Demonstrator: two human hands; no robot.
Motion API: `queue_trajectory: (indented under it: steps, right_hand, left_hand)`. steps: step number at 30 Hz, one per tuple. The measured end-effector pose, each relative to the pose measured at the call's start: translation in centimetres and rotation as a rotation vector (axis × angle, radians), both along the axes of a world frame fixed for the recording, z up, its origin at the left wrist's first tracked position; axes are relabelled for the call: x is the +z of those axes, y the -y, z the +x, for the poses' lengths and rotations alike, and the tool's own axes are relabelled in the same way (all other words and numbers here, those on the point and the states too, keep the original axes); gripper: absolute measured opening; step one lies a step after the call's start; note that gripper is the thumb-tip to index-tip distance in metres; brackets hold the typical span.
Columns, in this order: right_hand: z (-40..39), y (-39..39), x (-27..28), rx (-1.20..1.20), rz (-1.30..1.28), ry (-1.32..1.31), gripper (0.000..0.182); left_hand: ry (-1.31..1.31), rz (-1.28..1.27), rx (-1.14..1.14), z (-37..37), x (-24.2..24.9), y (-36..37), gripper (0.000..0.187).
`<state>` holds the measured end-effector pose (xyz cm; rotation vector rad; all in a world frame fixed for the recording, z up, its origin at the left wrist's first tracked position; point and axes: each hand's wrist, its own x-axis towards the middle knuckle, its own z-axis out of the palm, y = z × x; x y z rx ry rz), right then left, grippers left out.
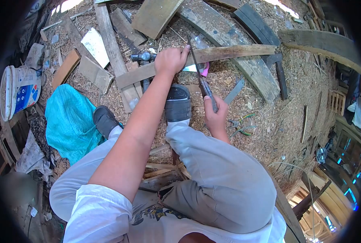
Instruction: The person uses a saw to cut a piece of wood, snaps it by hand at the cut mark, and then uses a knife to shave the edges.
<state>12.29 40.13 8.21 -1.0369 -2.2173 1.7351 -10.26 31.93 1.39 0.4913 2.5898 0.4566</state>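
Note:
My left hand (172,60) is closed over a narrow curved wooden plank (233,51), its thumb up beside a blade. In my right hand (216,113) is the dark handle of what looks like a handsaw (196,60), seen almost edge-on. Its thin blade crosses the plank just right of my left hand. Whether the teeth are in the wood cannot be seen. A hammer (144,56) lies left of my left hand. My sandalled foot (177,103) is on the near side of the plank, between my hands. Beyond the saw, a pink-edged item (206,69) is partly hidden.
Boards (213,28) and offcuts lie over the shavings-covered ground. Pliers (245,126) and a flat grey strip (234,90) are near my right hand. At left stand a white bucket (10,93) and a turquoise sack (69,121). A curved beam (322,44) juts in at right.

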Motion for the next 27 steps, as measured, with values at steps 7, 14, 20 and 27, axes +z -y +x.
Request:
queue_trajectory:
  steps: [7,14,20,27]
  right_hand:
    - [0.1,0.1,-0.2,0.033,0.043,0.004,0.024]
    - [2.5,0.6,-1.5,-0.095,-0.121,-0.123,0.025]
    - [4.6,0.6,-3.1,0.017,-0.093,0.002,0.029]
    - [4.0,0.8,-3.1,-0.058,-0.109,-0.047,0.031]
  left_hand:
    - [0.012,-0.014,0.016,-0.3,-0.4,-0.1,0.067]
    - [0.031,-0.012,0.016,-0.3,-0.3,0.0,0.067]
    - [0.081,-0.027,0.004,-0.6,-0.1,0.0,0.065]
    - [0.034,-0.015,0.008,-0.6,-0.4,-0.1,0.061]
